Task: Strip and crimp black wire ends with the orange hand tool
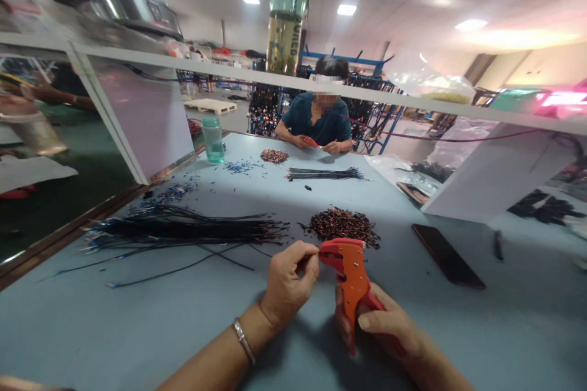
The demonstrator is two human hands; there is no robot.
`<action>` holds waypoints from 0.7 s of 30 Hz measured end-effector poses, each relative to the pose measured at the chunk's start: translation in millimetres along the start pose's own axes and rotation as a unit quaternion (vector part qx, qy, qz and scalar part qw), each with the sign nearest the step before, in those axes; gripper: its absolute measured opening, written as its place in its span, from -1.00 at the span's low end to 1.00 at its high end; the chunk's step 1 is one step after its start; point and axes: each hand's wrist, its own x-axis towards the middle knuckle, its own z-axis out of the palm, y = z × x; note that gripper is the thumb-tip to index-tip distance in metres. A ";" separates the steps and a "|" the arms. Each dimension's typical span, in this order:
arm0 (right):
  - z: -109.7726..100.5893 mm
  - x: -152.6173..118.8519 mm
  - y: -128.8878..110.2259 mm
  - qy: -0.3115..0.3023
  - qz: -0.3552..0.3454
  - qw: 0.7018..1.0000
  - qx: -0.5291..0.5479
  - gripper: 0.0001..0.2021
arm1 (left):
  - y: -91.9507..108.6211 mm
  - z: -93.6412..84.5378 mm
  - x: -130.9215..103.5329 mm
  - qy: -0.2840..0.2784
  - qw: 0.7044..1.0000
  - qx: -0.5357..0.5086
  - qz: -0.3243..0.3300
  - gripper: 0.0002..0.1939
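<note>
The right hand [389, 321] grasps the orange-and-red hand tool [354, 275] by its handles above the tabletop [183, 330], apparently to keep its mouth level with the left hand [291, 278], whose fingertips are pinched there, on what cannot be told. The black wires [192, 229] lie bunched on the left side, presumably for easy reach, with a pile of small pieces [343, 224] just beyond the tool. The surface is pale blue-grey; a seated co-worker [316, 119] faces across it beneath a white shelf [220, 71] in a lit workshop.
</note>
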 end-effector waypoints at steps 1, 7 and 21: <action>0.2 -0.2 -0.3 -0.003 0.001 1.000 0.000 -0.65 | 0.0 0.0 0.1 -0.001 1.000 0.003 -0.002 -0.85; 0.3 -2.1 -0.2 0.005 0.006 1.000 0.015 -0.64 | 2.4 -1.0 1.4 -0.004 1.000 0.011 0.009 -0.83; -6.6 -3.2 -0.9 -0.024 0.012 0.999 0.030 -0.63 | -2.1 -2.2 0.3 -0.021 0.998 0.018 0.064 -0.85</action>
